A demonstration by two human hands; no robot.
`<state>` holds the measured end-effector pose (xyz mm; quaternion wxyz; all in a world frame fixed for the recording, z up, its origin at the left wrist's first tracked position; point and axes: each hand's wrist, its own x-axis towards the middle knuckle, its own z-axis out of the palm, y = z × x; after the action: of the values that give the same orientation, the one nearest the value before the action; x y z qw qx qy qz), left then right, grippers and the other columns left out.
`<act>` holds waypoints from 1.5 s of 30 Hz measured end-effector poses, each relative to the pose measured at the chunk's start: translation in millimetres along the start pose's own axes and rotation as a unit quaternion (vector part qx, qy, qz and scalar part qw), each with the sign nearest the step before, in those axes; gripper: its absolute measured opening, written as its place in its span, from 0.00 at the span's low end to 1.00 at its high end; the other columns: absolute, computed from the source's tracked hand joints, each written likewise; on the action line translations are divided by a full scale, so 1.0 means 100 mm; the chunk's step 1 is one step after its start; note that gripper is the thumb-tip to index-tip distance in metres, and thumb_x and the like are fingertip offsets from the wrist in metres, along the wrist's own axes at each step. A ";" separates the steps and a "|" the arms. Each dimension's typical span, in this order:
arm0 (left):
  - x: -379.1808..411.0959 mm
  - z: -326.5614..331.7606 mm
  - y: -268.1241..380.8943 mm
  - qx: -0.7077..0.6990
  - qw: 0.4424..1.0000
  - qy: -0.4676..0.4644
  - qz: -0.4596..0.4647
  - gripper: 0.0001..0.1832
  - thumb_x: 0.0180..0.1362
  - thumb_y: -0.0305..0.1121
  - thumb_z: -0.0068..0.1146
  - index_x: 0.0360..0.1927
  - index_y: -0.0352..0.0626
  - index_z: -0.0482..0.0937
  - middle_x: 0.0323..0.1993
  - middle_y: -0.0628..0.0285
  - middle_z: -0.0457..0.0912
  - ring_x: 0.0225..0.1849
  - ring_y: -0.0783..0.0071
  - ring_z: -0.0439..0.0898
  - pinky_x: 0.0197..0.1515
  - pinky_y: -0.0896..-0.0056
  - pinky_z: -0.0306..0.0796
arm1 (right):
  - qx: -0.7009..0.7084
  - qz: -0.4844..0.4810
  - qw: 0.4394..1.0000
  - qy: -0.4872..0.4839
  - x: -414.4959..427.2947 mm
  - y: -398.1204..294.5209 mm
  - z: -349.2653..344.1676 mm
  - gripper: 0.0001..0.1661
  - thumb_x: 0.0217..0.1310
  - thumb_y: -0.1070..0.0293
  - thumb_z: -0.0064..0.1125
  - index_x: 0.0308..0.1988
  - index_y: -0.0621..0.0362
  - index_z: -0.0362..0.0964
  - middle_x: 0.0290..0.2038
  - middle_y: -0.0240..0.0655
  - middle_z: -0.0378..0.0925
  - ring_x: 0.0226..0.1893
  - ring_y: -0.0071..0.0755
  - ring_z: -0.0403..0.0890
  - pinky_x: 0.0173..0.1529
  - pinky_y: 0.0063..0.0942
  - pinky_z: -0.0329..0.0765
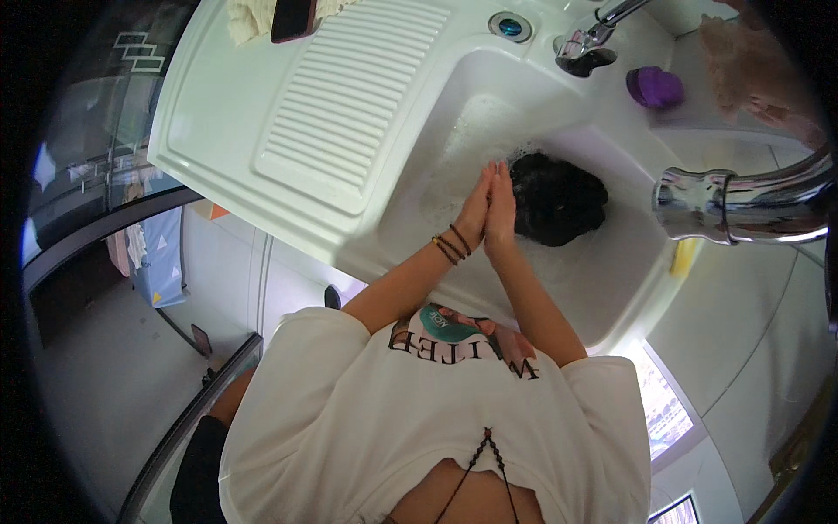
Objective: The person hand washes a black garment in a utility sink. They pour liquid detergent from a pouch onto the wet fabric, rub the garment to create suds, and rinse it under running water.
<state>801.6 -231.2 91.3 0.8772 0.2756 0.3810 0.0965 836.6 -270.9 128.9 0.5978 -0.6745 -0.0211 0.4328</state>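
My left hand, with dark beaded bracelets at the wrist, is pressed palm to palm against my right hand. Both point away from me over the white sink basin, fingers straight and seen edge-on. Whatever may lie between the palms is hidden. Just right of my right hand, a bunched black wet cloth sits in shallow, sudsy water. Whether my right fingers touch the cloth cannot be made out.
A ribbed washboard is moulded into the counter at left. A phone rests by cream cloth. Chrome taps stand behind the basin; a large chrome spout juts in from the right. A purple brush lies on the ledge.
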 end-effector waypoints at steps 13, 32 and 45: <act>-0.04 0.02 0.18 -0.104 0.987 0.117 -0.023 0.39 0.60 0.58 0.38 0.68 0.46 0.45 0.67 0.59 0.48 0.66 0.65 0.51 0.66 0.67 0.47 | -0.073 -0.053 0.995 0.032 0.25 0.61 -0.07 0.25 0.62 0.61 0.48 0.54 0.63 0.60 0.55 0.47 0.62 0.53 0.43 0.66 0.55 0.34 0.65; 0.11 -0.07 0.26 -0.059 0.928 0.343 -0.129 0.36 0.58 0.48 0.45 0.66 0.42 0.51 0.67 0.53 0.48 0.67 0.62 0.50 0.67 0.56 0.40 | -0.146 0.106 0.983 -0.017 1.20 0.82 -0.23 0.11 0.51 0.75 0.49 0.38 0.66 0.68 0.38 0.40 0.69 0.36 0.35 0.72 0.36 0.32 0.71; -0.20 0.17 0.08 -0.153 0.988 0.037 0.005 0.23 0.65 0.51 0.35 0.50 0.44 0.69 0.45 0.65 0.73 0.46 0.71 0.71 0.49 0.70 0.67 | -0.156 -0.118 0.980 0.045 0.27 0.11 -0.04 0.25 0.62 0.59 0.38 0.56 0.58 0.62 0.56 0.47 0.62 0.56 0.47 0.62 0.61 0.39 0.57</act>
<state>800.5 -238.8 117.4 0.8936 0.1369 0.3929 0.1685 850.3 -262.0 104.3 0.5323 -0.7712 -0.1410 0.3194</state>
